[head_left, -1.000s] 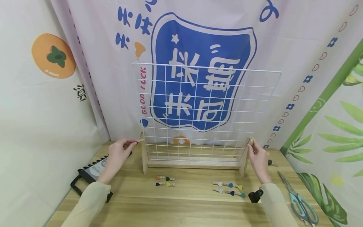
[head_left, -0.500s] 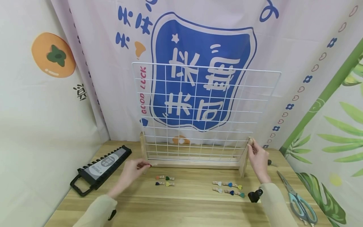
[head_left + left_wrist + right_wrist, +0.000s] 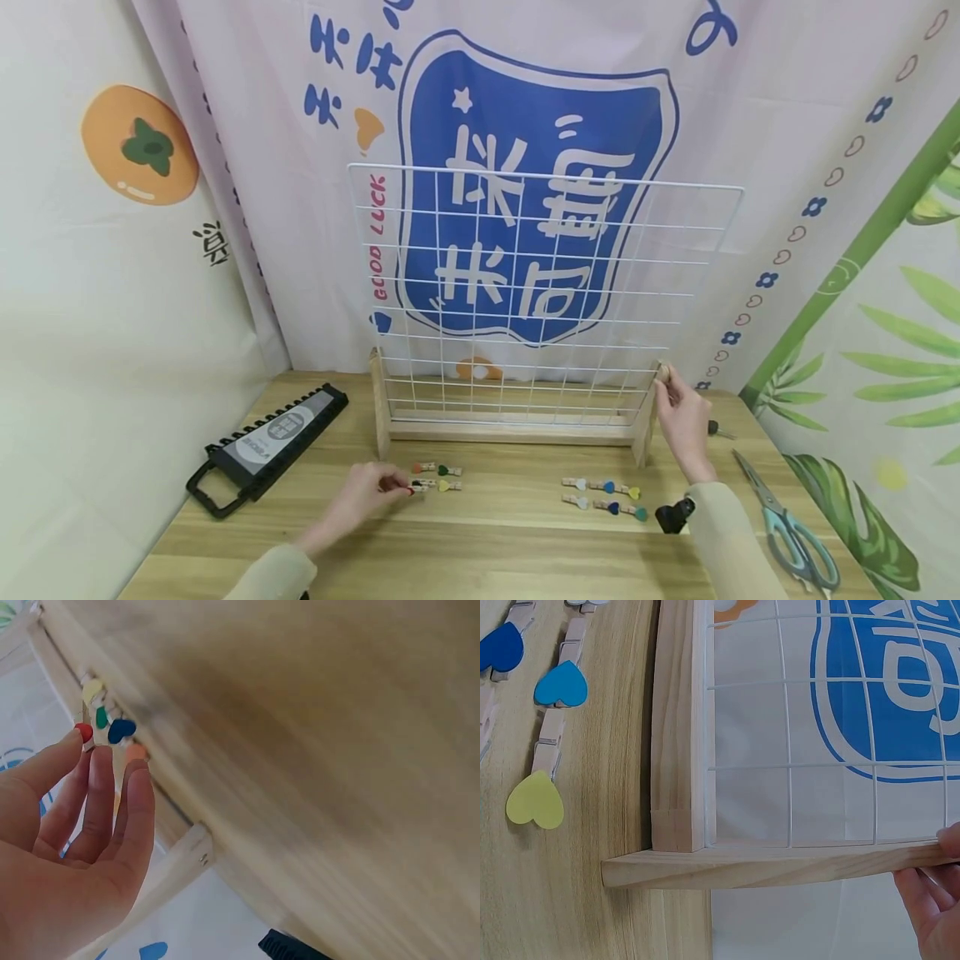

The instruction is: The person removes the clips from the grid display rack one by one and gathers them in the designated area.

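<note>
On the wooden table (image 3: 510,533), the left hand (image 3: 367,492) pinches a red-tipped wooden clip (image 3: 411,490) beside the left clip cluster (image 3: 438,478); the right hand (image 3: 682,417) grips the white wire grid's wooden stand (image 3: 647,421), steadying it upright.

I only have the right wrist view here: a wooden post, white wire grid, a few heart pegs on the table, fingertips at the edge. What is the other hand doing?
Observer: The left hand is down on the table, pinching a red-tipped peg beside a cluster of four heart pegs.
Operator: Is the stand held anywhere else?
Observer: No, only the right hand grips it, at the top of the right wooden post.
Operator: Anything else on the table?
Observer: Scissors lie at the right edge, and a black tool holder lies at the left.
</note>
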Action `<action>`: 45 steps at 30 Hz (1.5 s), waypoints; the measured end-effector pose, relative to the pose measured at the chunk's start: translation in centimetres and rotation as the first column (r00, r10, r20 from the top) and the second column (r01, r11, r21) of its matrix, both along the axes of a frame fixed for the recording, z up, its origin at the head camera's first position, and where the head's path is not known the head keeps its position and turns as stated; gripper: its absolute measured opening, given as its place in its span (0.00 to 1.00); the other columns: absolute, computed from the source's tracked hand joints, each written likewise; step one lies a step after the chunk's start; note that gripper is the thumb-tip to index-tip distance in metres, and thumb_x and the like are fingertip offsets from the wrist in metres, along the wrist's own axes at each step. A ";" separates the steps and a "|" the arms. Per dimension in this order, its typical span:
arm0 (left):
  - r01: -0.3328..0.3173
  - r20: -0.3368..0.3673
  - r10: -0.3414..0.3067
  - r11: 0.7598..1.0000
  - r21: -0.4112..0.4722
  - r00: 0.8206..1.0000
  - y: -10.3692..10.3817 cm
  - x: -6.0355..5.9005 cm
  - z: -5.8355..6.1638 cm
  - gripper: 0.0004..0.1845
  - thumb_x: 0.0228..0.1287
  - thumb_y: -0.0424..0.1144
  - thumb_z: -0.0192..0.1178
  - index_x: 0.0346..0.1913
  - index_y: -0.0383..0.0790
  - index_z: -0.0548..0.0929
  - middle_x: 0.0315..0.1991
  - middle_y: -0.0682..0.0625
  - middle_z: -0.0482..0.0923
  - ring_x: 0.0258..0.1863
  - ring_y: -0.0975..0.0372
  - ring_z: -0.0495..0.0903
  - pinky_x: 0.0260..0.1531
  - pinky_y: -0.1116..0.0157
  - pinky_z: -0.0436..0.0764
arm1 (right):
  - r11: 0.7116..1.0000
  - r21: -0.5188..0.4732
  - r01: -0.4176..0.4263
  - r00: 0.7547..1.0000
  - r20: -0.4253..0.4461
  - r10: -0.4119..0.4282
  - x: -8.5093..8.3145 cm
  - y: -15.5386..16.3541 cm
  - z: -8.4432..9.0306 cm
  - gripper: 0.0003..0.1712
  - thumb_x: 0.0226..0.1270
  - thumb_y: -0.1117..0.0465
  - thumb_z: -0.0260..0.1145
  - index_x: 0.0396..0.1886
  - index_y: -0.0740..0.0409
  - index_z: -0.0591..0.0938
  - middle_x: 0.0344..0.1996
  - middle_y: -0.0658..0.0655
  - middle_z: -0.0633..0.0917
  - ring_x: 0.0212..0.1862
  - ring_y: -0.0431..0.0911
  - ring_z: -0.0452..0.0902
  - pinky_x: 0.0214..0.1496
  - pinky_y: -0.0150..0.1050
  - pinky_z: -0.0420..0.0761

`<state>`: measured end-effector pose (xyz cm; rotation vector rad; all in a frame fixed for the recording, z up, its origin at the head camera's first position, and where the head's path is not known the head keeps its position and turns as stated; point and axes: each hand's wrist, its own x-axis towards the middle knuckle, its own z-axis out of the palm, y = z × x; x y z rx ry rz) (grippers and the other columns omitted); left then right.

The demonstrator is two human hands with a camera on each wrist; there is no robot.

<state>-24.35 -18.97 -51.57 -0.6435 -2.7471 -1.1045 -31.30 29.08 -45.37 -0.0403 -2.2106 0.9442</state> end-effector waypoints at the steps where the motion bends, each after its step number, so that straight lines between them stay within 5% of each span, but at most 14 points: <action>1: 0.005 -0.001 -0.005 1.000 -0.011 1.000 0.1 0.1 -0.2 0.02 0.54 0.31 0.71 0.31 0.38 0.88 0.26 0.50 0.87 0.24 0.75 0.77 0.25 0.76 0.79 | 1.000 0.001 0.004 1.000 -0.001 -0.004 0.0 0.0 0.0 0.20 0.71 0.67 0.61 0.60 0.68 0.78 0.48 0.73 0.85 0.47 0.66 0.85 0.46 0.54 0.84; 16: -0.036 -0.046 0.029 0.989 -0.146 0.999 1.0 0.5 -1.4 0.03 0.51 0.31 0.73 0.27 0.42 0.89 0.26 0.53 0.85 0.24 0.77 0.73 0.24 0.77 0.74 | 1.000 0.001 0.005 1.000 -0.014 -0.005 0.0 0.0 0.0 0.21 0.71 0.67 0.61 0.61 0.69 0.77 0.48 0.73 0.85 0.46 0.66 0.85 0.46 0.54 0.83; 45: -0.031 -0.011 0.029 0.993 -0.113 1.000 1.0 0.3 -1.7 0.03 0.51 0.31 0.73 0.28 0.39 0.89 0.26 0.51 0.85 0.24 0.76 0.74 0.24 0.77 0.75 | 1.000 0.002 -0.014 1.000 0.002 0.014 -0.1 0.1 0.1 0.21 0.72 0.67 0.60 0.62 0.70 0.76 0.49 0.74 0.84 0.48 0.66 0.84 0.47 0.54 0.83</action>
